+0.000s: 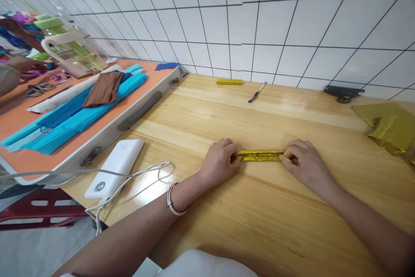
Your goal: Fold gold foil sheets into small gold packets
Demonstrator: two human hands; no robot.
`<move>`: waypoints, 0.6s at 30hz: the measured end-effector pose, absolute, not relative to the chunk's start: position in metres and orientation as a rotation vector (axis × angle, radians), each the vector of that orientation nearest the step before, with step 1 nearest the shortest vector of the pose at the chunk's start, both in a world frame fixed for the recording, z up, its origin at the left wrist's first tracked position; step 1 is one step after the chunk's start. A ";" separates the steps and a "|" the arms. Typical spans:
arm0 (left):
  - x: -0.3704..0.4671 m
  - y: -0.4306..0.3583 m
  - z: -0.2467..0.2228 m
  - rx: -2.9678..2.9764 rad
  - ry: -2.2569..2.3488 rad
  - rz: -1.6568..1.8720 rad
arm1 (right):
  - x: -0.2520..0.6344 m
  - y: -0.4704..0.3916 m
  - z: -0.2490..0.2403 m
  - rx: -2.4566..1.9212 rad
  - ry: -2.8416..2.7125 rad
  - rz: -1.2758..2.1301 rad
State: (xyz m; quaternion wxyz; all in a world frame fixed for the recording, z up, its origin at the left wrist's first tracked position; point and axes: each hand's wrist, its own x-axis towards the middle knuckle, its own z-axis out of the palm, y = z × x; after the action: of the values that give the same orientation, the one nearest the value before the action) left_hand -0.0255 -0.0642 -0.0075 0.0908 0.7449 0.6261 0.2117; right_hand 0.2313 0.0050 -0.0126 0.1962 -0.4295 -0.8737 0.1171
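In the head view, the left hand [221, 159] and right hand [301, 160] each have their fingers pinched on 1 end of a folded gold foil strip [260, 156], which lies between them on the wooden table [207, 225]. Uneven pulling could tear the thin foil, or a loosened pinch let its folds spring open.

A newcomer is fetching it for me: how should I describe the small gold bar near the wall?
Find the white tiled wall, then the wooden table's edge along it. The small gold bar lies there, left of the pen. Unlike the gold strip, it is in neither the left hand nor the right hand.
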 end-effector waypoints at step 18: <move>-0.031 -0.072 -0.012 2.496 1.582 0.610 | 0.234 -0.009 -0.016 -0.983 -2.444 0.206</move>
State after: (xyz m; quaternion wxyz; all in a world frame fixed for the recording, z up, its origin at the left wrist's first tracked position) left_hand -0.0313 -0.0724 -0.0119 0.0621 0.8256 0.5233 0.2019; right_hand 0.2341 -0.0086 -0.0157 0.2468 -0.3606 -0.8963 0.0756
